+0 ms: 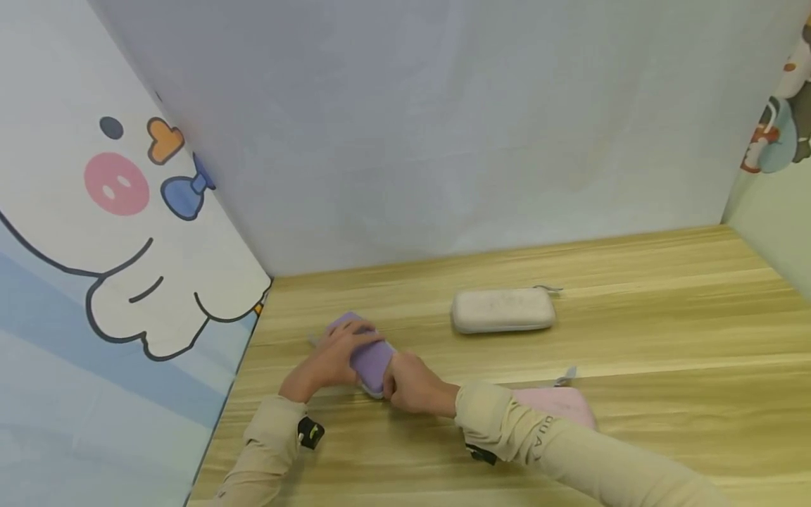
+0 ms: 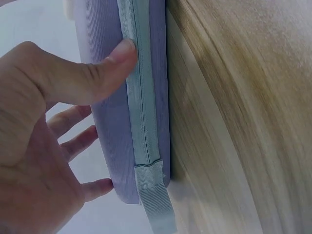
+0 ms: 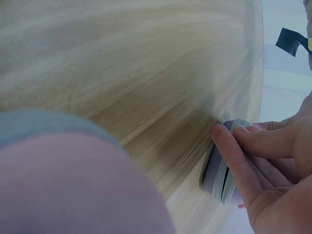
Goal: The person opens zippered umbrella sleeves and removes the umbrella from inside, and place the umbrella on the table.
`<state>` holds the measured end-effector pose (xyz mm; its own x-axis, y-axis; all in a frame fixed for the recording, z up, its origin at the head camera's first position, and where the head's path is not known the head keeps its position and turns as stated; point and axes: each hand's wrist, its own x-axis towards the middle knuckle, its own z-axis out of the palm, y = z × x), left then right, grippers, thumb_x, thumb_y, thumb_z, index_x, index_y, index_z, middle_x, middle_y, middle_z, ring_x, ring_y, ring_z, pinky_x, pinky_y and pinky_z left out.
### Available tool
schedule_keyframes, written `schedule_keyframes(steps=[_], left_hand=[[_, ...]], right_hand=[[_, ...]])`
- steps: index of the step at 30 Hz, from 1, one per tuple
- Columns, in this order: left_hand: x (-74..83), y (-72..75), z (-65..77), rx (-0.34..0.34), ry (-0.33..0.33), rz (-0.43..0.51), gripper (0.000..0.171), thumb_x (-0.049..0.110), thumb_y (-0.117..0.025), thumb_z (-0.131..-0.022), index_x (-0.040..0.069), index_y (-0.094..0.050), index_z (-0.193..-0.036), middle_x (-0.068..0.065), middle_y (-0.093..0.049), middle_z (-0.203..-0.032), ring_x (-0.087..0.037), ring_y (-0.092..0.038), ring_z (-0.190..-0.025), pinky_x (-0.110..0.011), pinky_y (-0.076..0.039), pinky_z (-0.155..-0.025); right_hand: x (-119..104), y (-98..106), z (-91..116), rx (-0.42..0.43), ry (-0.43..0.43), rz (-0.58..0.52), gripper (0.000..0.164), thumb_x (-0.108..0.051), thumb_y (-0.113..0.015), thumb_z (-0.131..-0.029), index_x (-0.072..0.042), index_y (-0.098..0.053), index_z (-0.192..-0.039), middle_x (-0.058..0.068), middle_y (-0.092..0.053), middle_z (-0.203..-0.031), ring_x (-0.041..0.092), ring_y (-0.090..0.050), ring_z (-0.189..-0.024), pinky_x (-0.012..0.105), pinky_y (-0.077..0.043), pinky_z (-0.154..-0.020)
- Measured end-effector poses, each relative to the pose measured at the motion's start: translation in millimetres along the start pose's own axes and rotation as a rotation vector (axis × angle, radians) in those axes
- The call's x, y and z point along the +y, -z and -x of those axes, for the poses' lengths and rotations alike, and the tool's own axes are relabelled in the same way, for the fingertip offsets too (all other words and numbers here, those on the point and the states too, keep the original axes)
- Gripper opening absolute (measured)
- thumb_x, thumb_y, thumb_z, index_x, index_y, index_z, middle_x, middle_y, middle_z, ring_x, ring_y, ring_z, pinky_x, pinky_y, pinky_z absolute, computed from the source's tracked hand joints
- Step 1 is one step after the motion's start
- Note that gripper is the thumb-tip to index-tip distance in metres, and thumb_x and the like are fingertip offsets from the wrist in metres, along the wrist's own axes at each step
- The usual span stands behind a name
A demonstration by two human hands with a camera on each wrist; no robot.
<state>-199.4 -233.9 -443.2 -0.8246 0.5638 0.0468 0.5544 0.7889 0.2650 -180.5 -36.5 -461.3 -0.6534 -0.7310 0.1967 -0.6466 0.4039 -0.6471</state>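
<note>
On the bench (image 1: 684, 317), the purple case (image 1: 372, 362) is gripped by the left hand (image 1: 336, 355) with fingers spread around it, and its nearer end is pinched by the right hand (image 1: 415, 385).

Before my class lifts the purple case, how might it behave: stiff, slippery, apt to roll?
The purple case is probably fairly stiff: no dent shows where the left hand grips it. Its ribbed covering should resist slipping. Rolling seems unlikely, as it lies flat on the table.
</note>
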Motion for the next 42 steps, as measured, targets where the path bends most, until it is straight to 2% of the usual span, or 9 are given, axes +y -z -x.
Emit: schedule_keyframes(steps=[6, 14, 22, 27, 34, 42], left_hand=[[1.2, 0.3, 0.5, -0.012, 0.053, 0.022, 0.076, 0.011, -0.088, -0.059, 0.012, -0.058, -0.129, -0.013, -0.049, -0.132, -0.037, -0.037, -0.125, -0.07, -0.024, -0.096], [0.0, 0.3, 3.3, 0.017, 0.083, 0.021, 0.078, 0.018, -0.091, -0.057, 0.014, -0.059, -0.128, -0.012, -0.051, -0.133, -0.032, -0.04, -0.122, -0.07, -0.028, -0.093], [-0.5, -1.4, 6.5, 0.067, 0.109, 0.033, 0.075, 0.022, -0.091, -0.055, 0.015, -0.058, -0.122, -0.007, -0.054, -0.13, -0.029, -0.043, -0.121, -0.07, -0.028, -0.093], [-2.3, -5.1, 7.9, 0.093, 0.152, 0.038, 0.075, 0.03, -0.091, -0.057, 0.015, -0.058, -0.122, -0.006, -0.054, -0.129, -0.029, -0.043, -0.122, -0.07, -0.028, -0.094], [-3.1, -11.6, 9.4, 0.13, 0.179, 0.032, 0.073, 0.038, -0.09, -0.059, 0.016, -0.058, -0.121, -0.007, -0.054, -0.127, -0.029, -0.044, -0.118, -0.06, -0.037, -0.088], [-0.6, -11.6, 10.1, 0.13, 0.219, 0.033, 0.075, 0.045, -0.089, -0.058, 0.016, -0.058, -0.12, -0.007, -0.054, -0.127, -0.028, -0.043, -0.118, -0.062, -0.037, -0.088]], right_hand=[[-1.1, 0.3, 0.6, -0.008, -0.014, 0.017, 0.018, 0.012, -0.065, -0.063, -0.004, -0.073, -0.061, -0.001, -0.066, -0.06, 0.013, -0.061, -0.064, 0.016, -0.046, -0.059], [-4.0, 1.5, 1.6, -0.016, -0.047, 0.028, 0.019, 0.011, -0.067, -0.063, -0.006, -0.073, -0.061, -0.004, -0.065, -0.059, 0.008, -0.057, -0.061, 0.018, -0.045, -0.063], [-4.6, 2.5, 3.1, 0.006, -0.026, 0.016, 0.019, 0.012, -0.067, -0.061, -0.005, -0.072, -0.058, -0.003, -0.064, -0.056, 0.008, -0.055, -0.06, 0.016, -0.044, -0.058], [-5.1, 2.5, 3.6, 0.024, -0.001, 0.023, 0.019, 0.013, -0.065, -0.06, -0.005, -0.072, -0.057, -0.003, -0.063, -0.055, 0.009, -0.056, -0.06, 0.02, -0.046, -0.062], [-6.7, 2.4, 2.8, 0.036, -0.003, 0.026, 0.022, 0.014, -0.062, -0.06, -0.005, -0.072, -0.058, -0.003, -0.063, -0.055, 0.008, -0.058, -0.059, 0.022, -0.048, -0.065], [-5.5, -1.7, 0.9, 0.063, -0.004, 0.02, 0.021, 0.014, -0.063, -0.059, -0.005, -0.072, -0.058, -0.002, -0.064, -0.057, 0.008, -0.058, -0.06, 0.019, -0.047, -0.061]])
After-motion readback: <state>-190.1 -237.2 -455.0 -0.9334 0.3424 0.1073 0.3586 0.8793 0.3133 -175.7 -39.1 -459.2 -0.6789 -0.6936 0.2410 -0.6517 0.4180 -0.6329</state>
